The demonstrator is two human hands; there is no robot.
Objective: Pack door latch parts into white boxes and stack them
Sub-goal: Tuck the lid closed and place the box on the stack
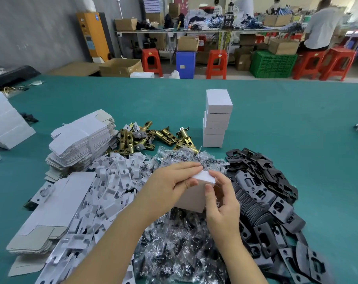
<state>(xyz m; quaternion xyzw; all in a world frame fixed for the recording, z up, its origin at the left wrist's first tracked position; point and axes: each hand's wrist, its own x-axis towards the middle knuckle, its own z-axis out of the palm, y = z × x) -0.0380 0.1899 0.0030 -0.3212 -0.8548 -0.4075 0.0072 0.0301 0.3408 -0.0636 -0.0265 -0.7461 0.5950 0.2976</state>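
latches [153, 137] L of box stack [216, 119]

A small white box [191, 196] sits upright above a heap of bagged screws [174, 242], top flap [202, 177] half-folded; brass latch bolts [145, 138] lie beside a stack of closed white boxes [216, 119].

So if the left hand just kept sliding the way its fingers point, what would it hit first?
The left hand points right, along the flap of the white box it holds. It would probably meet the right hand's fingertips first, then the black plates, though depth is hard to judge.
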